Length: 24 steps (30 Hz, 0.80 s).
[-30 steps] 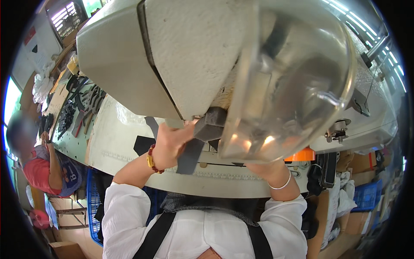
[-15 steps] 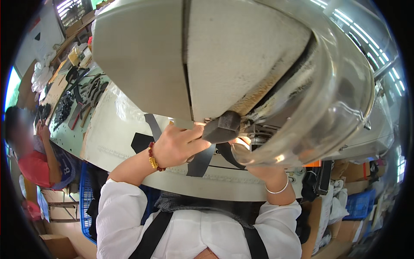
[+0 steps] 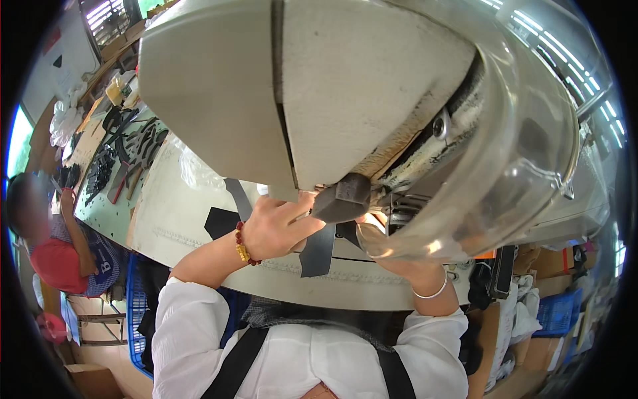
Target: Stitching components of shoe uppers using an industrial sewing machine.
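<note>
Two bare hands sat close in at a pale machine (image 3: 372, 86).
At far left I saw a co-worker (image 3: 60, 266) beside a green table (image 3: 100, 211) strewn with dark pieces (image 3: 100, 176); then the left hand (image 3: 271, 229), fingers reaching forward, half bent, though I couldn't tell whether they pinched the dark grey strip (image 3: 317, 256) just right of them, over the white table (image 3: 176, 219); last, the right hand (image 3: 399, 263), fingers mostly hidden, grip unreadable.
</note>
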{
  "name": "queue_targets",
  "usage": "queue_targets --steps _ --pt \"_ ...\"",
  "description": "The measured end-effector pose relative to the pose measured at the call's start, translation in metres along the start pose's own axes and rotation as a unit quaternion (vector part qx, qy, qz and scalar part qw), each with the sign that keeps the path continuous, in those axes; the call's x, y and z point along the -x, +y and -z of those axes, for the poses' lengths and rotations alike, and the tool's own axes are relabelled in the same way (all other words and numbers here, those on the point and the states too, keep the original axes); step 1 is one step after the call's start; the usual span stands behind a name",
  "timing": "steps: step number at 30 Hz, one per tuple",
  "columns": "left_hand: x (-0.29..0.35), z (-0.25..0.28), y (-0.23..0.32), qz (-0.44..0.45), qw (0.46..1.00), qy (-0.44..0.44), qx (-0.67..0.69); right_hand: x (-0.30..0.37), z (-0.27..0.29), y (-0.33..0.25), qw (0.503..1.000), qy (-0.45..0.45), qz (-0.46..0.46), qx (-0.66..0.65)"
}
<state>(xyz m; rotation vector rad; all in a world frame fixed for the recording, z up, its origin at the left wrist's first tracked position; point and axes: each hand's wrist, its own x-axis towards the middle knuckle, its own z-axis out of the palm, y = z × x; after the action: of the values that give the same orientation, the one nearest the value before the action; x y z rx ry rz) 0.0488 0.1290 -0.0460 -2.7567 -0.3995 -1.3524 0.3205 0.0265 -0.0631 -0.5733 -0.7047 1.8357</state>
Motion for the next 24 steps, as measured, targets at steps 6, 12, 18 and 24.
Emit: queue_targets --steps 6,12,18,24 --pt "0.000 0.007 -0.004 0.128 0.975 0.012 0.180 -0.013 -0.049 -0.037 0.347 0.160 -0.432 -0.817" --pt "-0.009 0.019 -0.010 0.064 0.974 -0.004 0.219 -0.021 -0.075 -0.029 -0.258 0.132 -0.528 -0.799" --pt "-0.017 0.024 -0.008 -0.041 0.995 -0.028 0.088 -0.016 -0.065 -0.027 -0.311 0.156 -0.522 -0.779" --pt "-0.025 0.021 -0.009 -0.100 0.994 0.013 0.029 -0.014 -0.065 -0.027 -0.328 0.168 -0.513 -0.775"
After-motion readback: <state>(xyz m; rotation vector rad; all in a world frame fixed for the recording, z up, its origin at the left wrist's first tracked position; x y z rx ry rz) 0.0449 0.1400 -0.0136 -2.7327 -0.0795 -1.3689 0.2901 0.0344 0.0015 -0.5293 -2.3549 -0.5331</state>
